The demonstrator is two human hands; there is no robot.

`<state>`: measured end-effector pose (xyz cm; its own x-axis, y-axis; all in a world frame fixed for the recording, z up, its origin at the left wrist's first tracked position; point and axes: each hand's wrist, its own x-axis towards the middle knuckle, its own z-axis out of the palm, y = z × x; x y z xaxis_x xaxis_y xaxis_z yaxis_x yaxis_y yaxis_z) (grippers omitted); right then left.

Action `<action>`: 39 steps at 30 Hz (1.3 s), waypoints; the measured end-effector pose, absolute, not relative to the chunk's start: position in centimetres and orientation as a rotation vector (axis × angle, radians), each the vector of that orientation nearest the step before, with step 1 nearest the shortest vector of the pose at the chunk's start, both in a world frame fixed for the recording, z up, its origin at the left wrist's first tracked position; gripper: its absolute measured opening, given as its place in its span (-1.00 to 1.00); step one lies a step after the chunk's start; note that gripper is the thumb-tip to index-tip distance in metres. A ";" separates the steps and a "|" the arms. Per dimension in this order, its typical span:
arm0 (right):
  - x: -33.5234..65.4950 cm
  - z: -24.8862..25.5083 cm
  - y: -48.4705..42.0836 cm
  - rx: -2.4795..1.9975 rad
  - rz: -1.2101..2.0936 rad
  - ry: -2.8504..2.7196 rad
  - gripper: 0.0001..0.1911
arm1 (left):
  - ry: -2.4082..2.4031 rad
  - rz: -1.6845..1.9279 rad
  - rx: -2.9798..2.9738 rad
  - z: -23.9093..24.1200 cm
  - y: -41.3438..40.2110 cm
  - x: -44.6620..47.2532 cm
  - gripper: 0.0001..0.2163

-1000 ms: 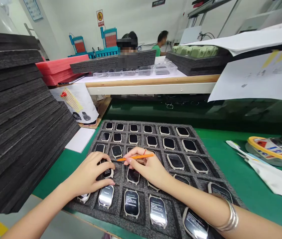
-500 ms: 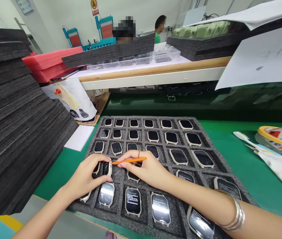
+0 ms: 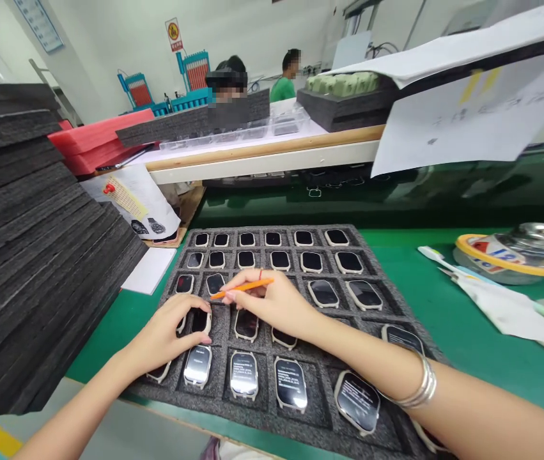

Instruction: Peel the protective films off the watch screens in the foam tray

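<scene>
A dark foam tray (image 3: 377, 291) on the green bench holds several smartwatch bodies in pockets. My left hand (image 3: 169, 332) is curled over one watch body (image 3: 201, 320) in the second row from the front, fingertips gripping its edges. My right hand (image 3: 276, 303) pinches a thin orange stick (image 3: 241, 287), tip pointing left toward that watch. A silver bangle (image 3: 418, 386) sits on my right wrist. Front-row watches (image 3: 243, 374) show lit screens with text.
A tall stack of dark foam sheets (image 3: 27, 255) fills the left. A white card (image 3: 149, 269) lies beside the tray. A tape roll and metal dish (image 3: 516, 252) and paper wrappers (image 3: 502, 306) lie at right. Two people sit behind the raised shelf (image 3: 272, 156).
The view swung slightly. My left hand tipped a watch up in its pocket, then settled over it; the right hand kept the orange stick pointed at it.
</scene>
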<state>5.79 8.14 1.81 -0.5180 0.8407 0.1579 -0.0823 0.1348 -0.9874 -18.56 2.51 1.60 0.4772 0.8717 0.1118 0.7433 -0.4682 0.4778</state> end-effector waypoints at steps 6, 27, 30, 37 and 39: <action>9.5 3.9 7.6 -0.778 1.376 -1.553 -0.79 | 1.128 0.403 2.593 2.9 2.7 -14.8 -0.82; 12.4 -0.1 6.5 -0.941 1.592 -1.747 -0.72 | 1.078 0.539 2.678 0.4 4.1 -14.3 -0.71; 12.4 -0.1 6.5 -0.953 1.572 -1.811 -0.72 | 1.158 0.550 2.590 0.5 4.0 -14.1 -0.62; 12.3 -0.3 6.6 -0.965 1.557 -1.820 -0.73 | 1.225 0.561 2.534 0.3 3.9 -14.1 -0.56; 12.2 -0.2 6.6 -0.955 1.571 -1.805 -0.73 | 1.231 0.576 2.521 0.4 3.9 -14.0 -0.57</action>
